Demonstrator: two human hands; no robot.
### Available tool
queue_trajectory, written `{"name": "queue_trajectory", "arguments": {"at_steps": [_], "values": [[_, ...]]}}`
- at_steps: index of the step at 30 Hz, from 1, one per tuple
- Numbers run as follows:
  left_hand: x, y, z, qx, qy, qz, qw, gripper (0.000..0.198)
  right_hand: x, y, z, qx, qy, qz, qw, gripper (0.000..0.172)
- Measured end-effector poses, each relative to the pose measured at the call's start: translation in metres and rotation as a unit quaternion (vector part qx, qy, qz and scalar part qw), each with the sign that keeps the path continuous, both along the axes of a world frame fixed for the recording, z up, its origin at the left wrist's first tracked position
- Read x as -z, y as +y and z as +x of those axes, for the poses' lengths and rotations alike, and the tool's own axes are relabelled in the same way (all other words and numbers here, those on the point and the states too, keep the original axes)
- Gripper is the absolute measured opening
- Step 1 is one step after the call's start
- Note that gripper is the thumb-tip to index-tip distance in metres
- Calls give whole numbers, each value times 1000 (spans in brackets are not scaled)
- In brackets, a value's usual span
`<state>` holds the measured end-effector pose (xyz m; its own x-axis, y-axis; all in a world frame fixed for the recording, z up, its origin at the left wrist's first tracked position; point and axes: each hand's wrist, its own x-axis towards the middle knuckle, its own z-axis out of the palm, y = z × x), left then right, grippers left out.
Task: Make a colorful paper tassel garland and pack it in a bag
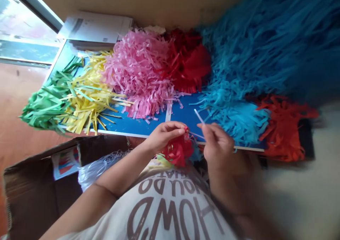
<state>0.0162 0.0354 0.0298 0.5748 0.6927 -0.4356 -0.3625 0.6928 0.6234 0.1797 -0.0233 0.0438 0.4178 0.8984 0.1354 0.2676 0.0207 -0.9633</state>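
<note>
In front of my shirt, my left hand (170,133) pinches the gathered top of a red paper tassel (178,151), whose strips hang below the fingers. My right hand (217,141) is closed on a thin whitish string (196,135) that runs across to the tassel's top. A short pale stick (199,115) pokes up out of the same fist; whether it belongs to the string I cannot tell. Bits of yellow and light blue paper show beside the red strips, close to my shirt.
On the blue table (127,126) lie fringed paper piles: green (47,102), yellow (87,98), pink (140,66), red (188,63), light blue (239,116) and orange (281,126). A white box (98,26) sits behind. Below left, a cardboard box (29,190) stands near white string (98,167).
</note>
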Motion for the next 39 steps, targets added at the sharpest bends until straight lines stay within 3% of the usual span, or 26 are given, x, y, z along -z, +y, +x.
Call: {"name": "queue_trajectory", "arguments": {"at_steps": [2, 7, 15, 27, 30, 33, 35, 37, 39], "values": [[2, 2, -1, -14, -2, -51, 999, 35, 0, -12, -5, -23, -112, 12, 993, 22], [1, 3, 2, -11, -9, -74, 997, 37, -12, -21, -8, -51, -204, 1, 978, 20], [1, 2, 4, 4, -20, -73, 997, 38, -22, -23, -3, -64, -181, -61, 979, 21], [1, 0, 5, 10, -11, -67, 998, 41, -15, -23, -3, -36, -123, -51, 990, 25], [2, -2, 5, 15, 6, -13, 1000, 40, -7, -22, -1, -53, -120, -33, 991, 24], [3, -5, 4, 7, 66, 117, 991, 36, 1, -20, 2, -86, -149, -30, 985, 22], [2, -6, 1, 18, 132, 223, 966, 32, 6, -19, 3, -118, -169, -57, 977, 17], [0, -8, 0, 45, 201, 320, 925, 30, 9, -18, 2, -149, -172, -78, 971, 25], [-2, -10, -1, 68, 253, 393, 882, 32, 12, -16, 0, -164, -174, -79, 968, 21]]}}
